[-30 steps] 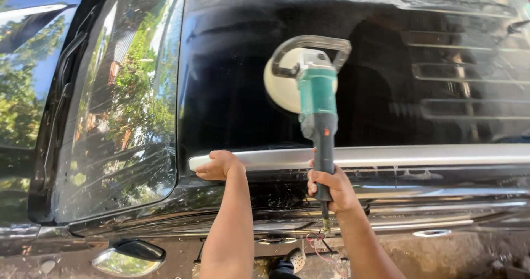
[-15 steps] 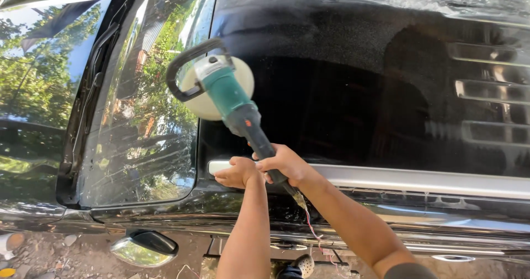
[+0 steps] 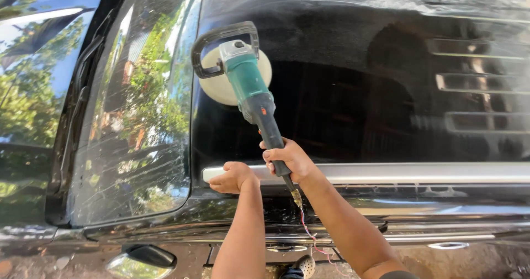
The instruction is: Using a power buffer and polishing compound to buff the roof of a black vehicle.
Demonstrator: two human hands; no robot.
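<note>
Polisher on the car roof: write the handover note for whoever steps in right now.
Right hand: closed around the rear grip of the green polisher, held one-handed.
Left hand: resting on the silver roof rail, off the tool; the black loop handle is free.
Polisher: pale round pad lies against the black roof near its windshield-side edge, with the cord trailing down past the door.
Done: hazy smears show along the far part of the roof.
Left: the panel around the pad looks dark and glossy; how much of it is worked cannot be told.
</note>
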